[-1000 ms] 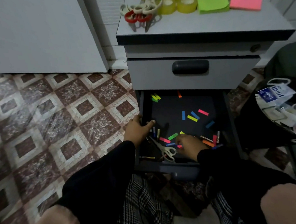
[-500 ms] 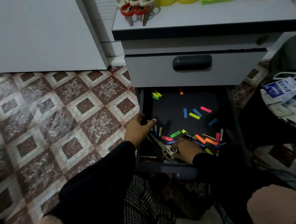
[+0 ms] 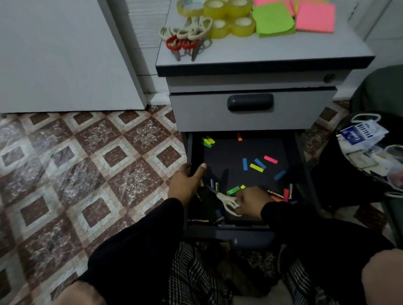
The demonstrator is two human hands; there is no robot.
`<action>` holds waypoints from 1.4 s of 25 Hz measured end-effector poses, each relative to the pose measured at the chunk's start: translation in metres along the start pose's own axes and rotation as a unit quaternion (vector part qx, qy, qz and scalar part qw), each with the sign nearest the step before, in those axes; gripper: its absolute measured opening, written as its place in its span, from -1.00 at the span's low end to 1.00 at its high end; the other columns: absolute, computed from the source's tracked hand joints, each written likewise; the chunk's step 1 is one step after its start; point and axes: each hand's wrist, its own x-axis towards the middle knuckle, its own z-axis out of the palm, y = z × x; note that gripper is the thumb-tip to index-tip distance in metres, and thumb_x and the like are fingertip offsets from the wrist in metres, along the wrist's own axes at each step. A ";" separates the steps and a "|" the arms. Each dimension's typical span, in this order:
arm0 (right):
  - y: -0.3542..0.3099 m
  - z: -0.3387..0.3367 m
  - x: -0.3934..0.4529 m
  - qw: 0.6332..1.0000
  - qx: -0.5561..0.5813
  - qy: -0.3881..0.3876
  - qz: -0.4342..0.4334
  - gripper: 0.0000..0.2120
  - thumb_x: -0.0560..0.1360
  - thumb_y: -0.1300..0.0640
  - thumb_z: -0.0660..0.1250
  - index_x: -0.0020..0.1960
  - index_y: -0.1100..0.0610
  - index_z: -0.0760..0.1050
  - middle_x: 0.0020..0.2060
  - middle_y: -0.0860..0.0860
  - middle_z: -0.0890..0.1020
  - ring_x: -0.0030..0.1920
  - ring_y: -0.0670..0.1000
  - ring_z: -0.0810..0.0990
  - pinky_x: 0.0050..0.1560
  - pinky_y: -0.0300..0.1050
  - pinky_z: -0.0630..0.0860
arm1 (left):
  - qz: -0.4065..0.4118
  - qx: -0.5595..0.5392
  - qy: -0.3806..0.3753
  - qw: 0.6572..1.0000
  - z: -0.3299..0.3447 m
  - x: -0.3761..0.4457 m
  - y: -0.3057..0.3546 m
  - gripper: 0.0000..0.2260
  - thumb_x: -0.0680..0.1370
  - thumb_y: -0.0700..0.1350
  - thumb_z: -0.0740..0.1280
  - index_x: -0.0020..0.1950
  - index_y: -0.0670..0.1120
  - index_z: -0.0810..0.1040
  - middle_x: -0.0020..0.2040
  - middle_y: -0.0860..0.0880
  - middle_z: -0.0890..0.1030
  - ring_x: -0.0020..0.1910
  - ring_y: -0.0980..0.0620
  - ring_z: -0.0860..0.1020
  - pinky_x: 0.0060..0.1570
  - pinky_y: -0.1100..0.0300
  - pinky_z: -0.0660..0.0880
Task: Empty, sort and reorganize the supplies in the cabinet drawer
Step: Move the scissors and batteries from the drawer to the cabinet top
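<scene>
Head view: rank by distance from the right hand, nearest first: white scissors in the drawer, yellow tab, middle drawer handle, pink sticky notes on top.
From the right hand:
1. White scissors, in the open drawer, at its fingers.
2. Yellow tab, on the drawer floor, farther back.
3. Drawer handle, on the closed drawer above.
4. Pink sticky notes, cabinet top, back right.

Brown-and-cream patterned floor tiles [image 3: 83,164], grey cabinet [image 3: 252,116], neon pink sticky notes [image 3: 315,18], black-and-white plaid trousers [image 3: 192,282]

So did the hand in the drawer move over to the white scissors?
Yes. The right hand slid left along the drawer's front, away from the orange tabs, and now grips the white scissors.
</scene>
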 end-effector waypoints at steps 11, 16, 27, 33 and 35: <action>-0.027 -0.108 -0.071 0.985 -0.022 0.169 -0.020 -0.83 0.39 0.04 0.37 -0.07 0.09 0.48 -0.07 0.05 0.57 -0.06 0.10 0.53 -0.16 -0.12 0.40 | 0.092 -0.072 0.014 0.993 -0.029 -0.035 0.076 -0.46 0.53 0.13 0.29 0.42 -0.11 0.35 0.38 -0.11 0.44 0.32 -0.05 0.44 0.31 0.08 0.39; -0.047 -0.154 -0.095 0.973 -0.032 0.225 -0.030 -0.81 0.38 0.02 0.37 -0.07 0.10 0.50 -0.07 0.09 0.59 -0.05 0.13 0.55 -0.18 -0.12 0.38 | 0.134 -0.088 0.018 0.987 -0.048 -0.041 0.116 -0.44 0.53 0.15 0.28 0.44 -0.09 0.31 0.41 -0.14 0.37 0.36 -0.09 0.38 0.30 0.06 0.38; -0.081 -0.233 -0.099 0.943 -0.017 0.326 -0.059 -0.85 0.40 0.05 0.37 -0.15 0.09 0.43 -0.07 0.08 0.58 -0.05 0.12 0.53 -0.18 -0.11 0.37 | 0.203 -0.116 0.081 0.969 -0.084 -0.023 0.176 -0.51 0.52 0.14 0.31 0.36 -0.09 0.40 0.28 -0.08 0.51 0.20 -0.01 0.49 0.17 0.13 0.42; -0.093 -0.261 -0.064 0.937 0.033 0.347 -0.026 -0.82 0.44 0.04 0.33 -0.18 0.11 0.37 -0.19 0.05 0.50 -0.16 0.08 0.44 -0.26 -0.14 0.28 | 0.234 -0.026 0.107 0.966 -0.098 0.009 0.180 -0.50 0.50 0.20 0.29 0.34 -0.02 0.42 0.26 -0.07 0.52 0.21 -0.03 0.49 0.22 -0.06 0.46; -0.093 -0.265 -0.052 0.939 0.038 0.342 -0.012 -0.78 0.45 0.03 0.32 -0.25 0.09 0.33 -0.22 0.05 0.48 -0.19 0.07 0.42 -0.24 -0.14 0.30 | 0.245 0.007 0.112 0.963 -0.102 0.018 0.184 -0.50 0.50 0.20 0.29 0.35 -0.04 0.42 0.27 -0.09 0.49 0.21 -0.05 0.48 0.22 -0.04 0.46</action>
